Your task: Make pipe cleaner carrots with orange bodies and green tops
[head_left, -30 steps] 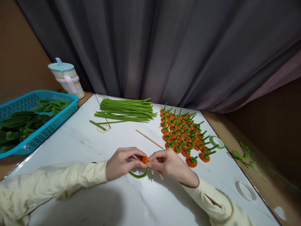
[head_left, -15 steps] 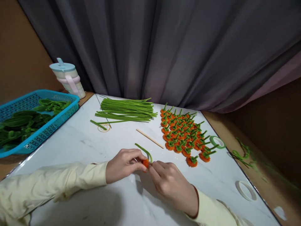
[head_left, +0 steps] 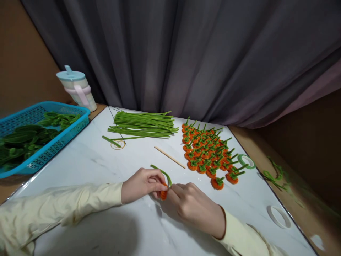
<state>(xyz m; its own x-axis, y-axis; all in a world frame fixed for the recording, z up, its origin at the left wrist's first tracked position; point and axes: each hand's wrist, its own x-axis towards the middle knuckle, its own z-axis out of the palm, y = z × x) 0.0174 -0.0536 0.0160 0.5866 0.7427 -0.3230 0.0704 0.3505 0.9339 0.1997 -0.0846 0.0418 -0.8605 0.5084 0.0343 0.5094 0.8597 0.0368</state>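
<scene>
Between the thumb and fingers of my left hand [head_left: 145, 183] is a small ribbed orange pipe-cleaner piece [head_left: 163, 195]. A green pipe cleaner [head_left: 163, 171] curves up and to the left from it, its free end in the air. My right hand [head_left: 190, 201] is closed in a pinch at the base of this green strand, right beside the orange piece; its fingertips are partly hidden. Further right, several rows of finished-looking orange pieces with green tops and stems [head_left: 205, 151] lie on the white table [head_left: 112, 227].
A bundle of green pipe cleaners [head_left: 144, 123] lies at the back, with rubber bands [head_left: 117, 144] and a wooden stick [head_left: 169, 157] nearer. Left stand a blue basket [head_left: 66, 137] of green leaves and a tumbler [head_left: 77, 89]. Tape rolls [head_left: 240, 159] lie along the right edge.
The orange piece has turned and dropped slightly in my left fingers, showing more of its ribbed side. The green strand has shifted a little left and down.
</scene>
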